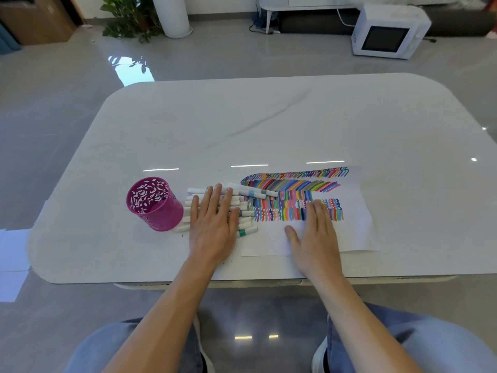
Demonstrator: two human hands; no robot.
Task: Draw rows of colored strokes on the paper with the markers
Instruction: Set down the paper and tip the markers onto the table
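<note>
A white sheet of paper (355,230) lies near the table's front edge, its upper part filled with several rows of colored strokes (293,184). My right hand (314,235) rests flat on the paper, fingers over the lowest rows, holding nothing. Left of the paper lies a pile of white capped markers (243,196). My left hand (213,222) lies flat on top of that pile, fingers spread, gripping none of them. An empty magenta perforated pen cup (154,204) stands upright just left of the markers.
The white marble-look table (242,122) has rounded corners and a glossy top. On the floor beyond stand a white microwave (387,32), a potted plant (129,17) and a white column. White sheets lie on the floor at the left.
</note>
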